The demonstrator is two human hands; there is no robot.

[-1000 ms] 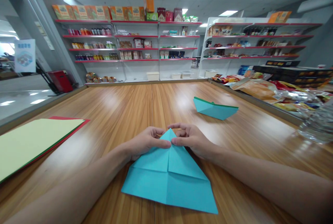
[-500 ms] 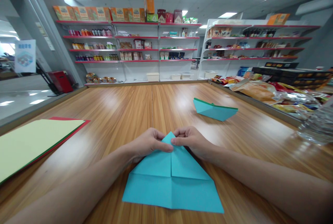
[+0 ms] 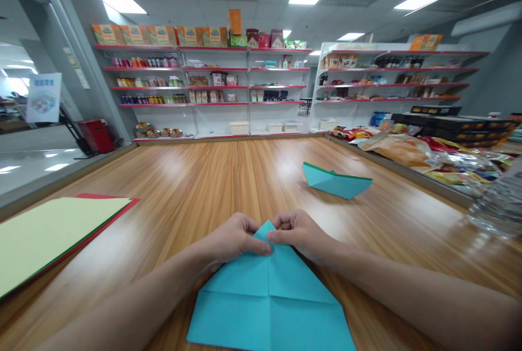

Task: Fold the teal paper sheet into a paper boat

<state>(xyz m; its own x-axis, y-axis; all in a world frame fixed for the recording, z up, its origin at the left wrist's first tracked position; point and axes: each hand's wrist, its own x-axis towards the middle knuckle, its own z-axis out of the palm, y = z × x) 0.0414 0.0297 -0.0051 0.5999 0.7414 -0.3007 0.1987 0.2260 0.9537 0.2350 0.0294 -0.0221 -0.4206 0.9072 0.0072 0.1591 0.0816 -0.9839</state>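
Note:
A sheet of light blue paper (image 3: 269, 307) lies in front of me, folded to a point at its far end, with a crease down the middle and another across it. My left hand (image 3: 238, 239) grips the paper near the tip from the left, thumb on top and fingers curled at the edge. From the right, my right hand (image 3: 299, 234) pinches the same tip, its thumb almost meeting the left one. Beyond my right hand stands a folded paper boat (image 3: 336, 181), blue with a green upper edge.
A stack of coloured paper (image 3: 57, 231), pale yellow on top, lies at the left. On the right are a clear plastic bottle (image 3: 499, 204) and a heap of snack packets (image 3: 403, 152). Stocked shelves (image 3: 216, 87) stand behind the wooden table (image 3: 196, 171).
The view has tilted up slightly, so everything sits lower in the picture. Both hands keep their hold on the paper's tip, with little other movement.

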